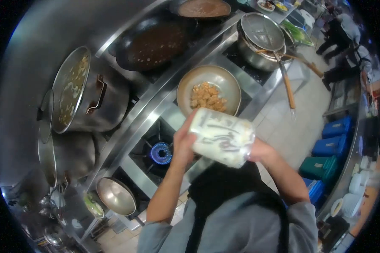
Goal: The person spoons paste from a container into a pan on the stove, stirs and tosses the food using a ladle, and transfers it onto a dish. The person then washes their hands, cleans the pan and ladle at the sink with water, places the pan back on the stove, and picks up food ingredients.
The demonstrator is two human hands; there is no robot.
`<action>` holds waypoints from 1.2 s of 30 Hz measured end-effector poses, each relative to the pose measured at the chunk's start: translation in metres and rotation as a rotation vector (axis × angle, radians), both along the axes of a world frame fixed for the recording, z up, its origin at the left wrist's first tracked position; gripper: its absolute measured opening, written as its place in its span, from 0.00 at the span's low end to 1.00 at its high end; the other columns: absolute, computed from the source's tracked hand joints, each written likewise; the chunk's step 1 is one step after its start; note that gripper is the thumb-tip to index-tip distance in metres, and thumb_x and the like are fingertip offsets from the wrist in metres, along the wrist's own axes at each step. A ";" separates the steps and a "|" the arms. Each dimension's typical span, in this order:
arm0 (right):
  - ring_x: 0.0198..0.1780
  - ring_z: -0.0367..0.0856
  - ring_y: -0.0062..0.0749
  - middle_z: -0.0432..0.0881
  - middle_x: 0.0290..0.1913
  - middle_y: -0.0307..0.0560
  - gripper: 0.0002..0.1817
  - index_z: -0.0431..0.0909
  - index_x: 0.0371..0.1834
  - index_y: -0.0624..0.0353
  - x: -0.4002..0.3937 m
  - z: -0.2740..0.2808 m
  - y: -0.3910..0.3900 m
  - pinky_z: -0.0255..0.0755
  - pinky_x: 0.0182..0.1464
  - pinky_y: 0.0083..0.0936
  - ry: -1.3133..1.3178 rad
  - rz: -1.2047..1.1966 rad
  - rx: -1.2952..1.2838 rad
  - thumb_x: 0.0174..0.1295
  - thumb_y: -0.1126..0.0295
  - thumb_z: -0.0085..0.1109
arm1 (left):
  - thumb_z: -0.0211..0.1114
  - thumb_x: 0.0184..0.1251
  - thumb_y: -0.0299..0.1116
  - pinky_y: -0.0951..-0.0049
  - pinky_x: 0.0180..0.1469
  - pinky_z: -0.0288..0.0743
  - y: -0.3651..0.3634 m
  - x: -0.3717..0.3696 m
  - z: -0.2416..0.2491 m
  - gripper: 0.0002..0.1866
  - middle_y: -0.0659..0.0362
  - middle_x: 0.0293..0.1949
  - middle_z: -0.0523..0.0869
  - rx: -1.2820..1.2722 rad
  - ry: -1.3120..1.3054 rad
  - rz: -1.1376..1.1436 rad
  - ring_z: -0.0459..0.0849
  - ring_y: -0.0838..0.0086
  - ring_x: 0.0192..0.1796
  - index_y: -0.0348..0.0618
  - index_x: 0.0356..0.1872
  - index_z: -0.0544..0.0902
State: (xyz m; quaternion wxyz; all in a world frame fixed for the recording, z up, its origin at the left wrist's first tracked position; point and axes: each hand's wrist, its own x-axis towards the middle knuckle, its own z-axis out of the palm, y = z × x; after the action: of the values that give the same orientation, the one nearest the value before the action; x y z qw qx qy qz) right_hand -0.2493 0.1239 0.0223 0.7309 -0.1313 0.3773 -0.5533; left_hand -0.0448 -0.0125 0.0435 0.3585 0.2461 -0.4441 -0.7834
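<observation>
Between both hands I hold a clear plastic container (223,137), its walls smeared with a white creamy substance. It lies tilted on its side in front of my body, close to the near rim of a frying pan (187,80). My left hand (183,141) grips the container's left end, and my right hand (259,151) is closed around its right end, fingers partly hidden behind it. Browned chunks of food (207,96) sit in a pile in the pan, partly covered by the container's edge.
A lit blue burner (161,153) burns close to my left forearm. An empty-looking pan (116,196) stands left of it. Behind are a large stockpot (105,101) and a wide dark pan of brown sauce (156,46). A strainer (262,31) rests over a pot. People (350,29) stand farther right.
</observation>
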 end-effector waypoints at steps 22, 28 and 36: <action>0.26 0.78 0.21 0.84 0.32 0.44 0.13 0.83 0.55 0.63 -0.023 0.057 -0.094 0.72 0.28 0.20 1.316 -0.377 -0.482 0.70 0.74 0.58 | 0.45 0.68 0.57 0.51 0.70 0.69 -0.029 0.124 0.014 0.37 0.48 0.66 0.76 0.283 0.260 0.776 0.75 0.53 0.68 0.38 0.68 0.71; 0.38 0.85 0.52 0.86 0.40 0.57 0.15 0.83 0.54 0.63 -0.028 -0.076 -0.119 0.81 0.42 0.36 1.828 -0.111 -0.529 0.63 0.78 0.59 | 0.44 0.69 0.56 0.50 0.69 0.70 -0.025 0.112 0.022 0.36 0.47 0.64 0.78 0.358 0.333 0.807 0.77 0.54 0.65 0.37 0.65 0.74; 0.27 0.80 0.23 0.87 0.35 0.45 0.14 0.82 0.54 0.65 -0.048 -0.012 -0.120 0.74 0.29 0.19 1.282 -0.355 -0.183 0.72 0.71 0.54 | 0.44 0.69 0.62 0.48 0.68 0.71 -0.041 0.107 -0.024 0.40 0.45 0.66 0.75 0.394 0.358 0.644 0.76 0.51 0.66 0.39 0.70 0.70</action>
State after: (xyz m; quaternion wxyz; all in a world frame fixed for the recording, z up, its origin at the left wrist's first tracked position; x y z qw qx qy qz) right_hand -0.2972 0.0041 0.0107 0.2461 -0.4314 0.7040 -0.5077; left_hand 0.0617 -0.0536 0.0195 0.6028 0.2964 -0.1168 -0.7316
